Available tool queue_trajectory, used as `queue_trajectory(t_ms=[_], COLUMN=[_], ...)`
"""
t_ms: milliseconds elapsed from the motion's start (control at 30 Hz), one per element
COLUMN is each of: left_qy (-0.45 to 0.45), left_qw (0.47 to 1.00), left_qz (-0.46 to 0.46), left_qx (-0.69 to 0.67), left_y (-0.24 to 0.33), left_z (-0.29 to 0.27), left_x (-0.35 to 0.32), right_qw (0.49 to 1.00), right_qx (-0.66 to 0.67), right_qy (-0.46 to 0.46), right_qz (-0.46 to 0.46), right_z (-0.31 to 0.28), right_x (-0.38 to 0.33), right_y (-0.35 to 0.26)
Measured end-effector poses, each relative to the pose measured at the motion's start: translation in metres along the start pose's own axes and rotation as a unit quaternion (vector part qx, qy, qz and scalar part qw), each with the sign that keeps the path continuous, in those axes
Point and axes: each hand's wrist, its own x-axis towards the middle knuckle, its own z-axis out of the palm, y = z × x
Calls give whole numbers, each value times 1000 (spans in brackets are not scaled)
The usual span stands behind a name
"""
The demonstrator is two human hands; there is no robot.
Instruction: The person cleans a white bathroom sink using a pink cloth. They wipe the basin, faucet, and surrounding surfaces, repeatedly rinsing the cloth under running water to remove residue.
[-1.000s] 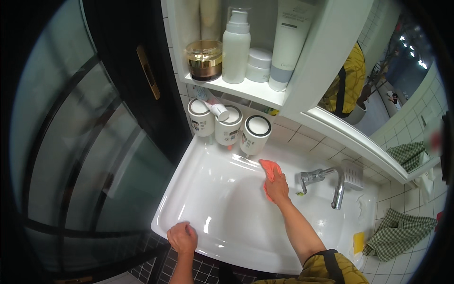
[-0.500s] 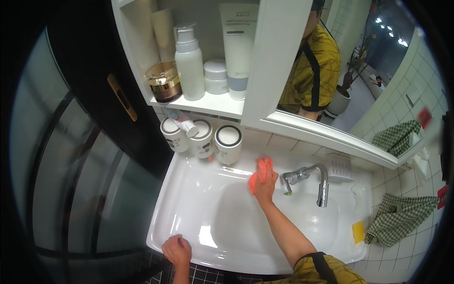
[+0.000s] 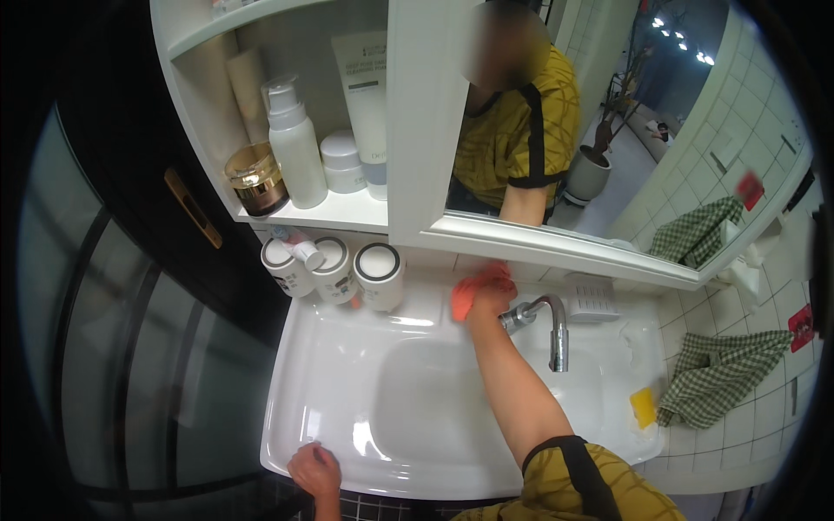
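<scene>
My right hand (image 3: 493, 295) is closed on a coral-coloured cloth (image 3: 464, 300). It presses the cloth on the back ledge of the white washbasin (image 3: 339, 391), just left of the chrome faucet (image 3: 558, 334). The forearm reaches across the basin and covers part of the faucet's base. At the front left rim, my left hand (image 3: 314, 469) rests with its fingers curled in, and nothing shows in it. Three white canisters (image 3: 380, 273) with dark-ringed lids stand left of the cloth, and a small tube (image 3: 300, 249) lies over two of them.
Above the ledge hangs an open cabinet shelf (image 3: 334, 211) with bottles and jars, beside a mirror door (image 3: 521, 113). To the right are a white ribbed soap holder (image 3: 592, 298), a yellow sponge (image 3: 643, 408) and a hanging green checked towel (image 3: 721, 379). A dark door (image 3: 130, 156) stands left.
My right hand has pushed the cloth farther back, toward the wall behind the faucet. The left hand stays at the front rim. The whole view has shifted somewhat.
</scene>
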Motion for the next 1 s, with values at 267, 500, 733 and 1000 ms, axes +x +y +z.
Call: queue_trajectory(t_ms=[267,500,733,1000], left_qy=[-7,-7,2,10], left_qw=[1000,1000,1000,999], left_qz=[-10,-18,-3,-16], left_qx=[-8,-13,-24,-28], left_y=[0,0,2,2], left_z=[-1,-2,5,-5], left_x=[1,1,2,4], right_qw=[994,997,999,955], right_qx=[88,46,17,-181], right_qy=[54,68,24,-147], right_qz=[20,12,-26,-186], right_z=[7,25,68,25], right_x=[40,-7,-69,-68], right_y=[-43,-21,-5,-91])
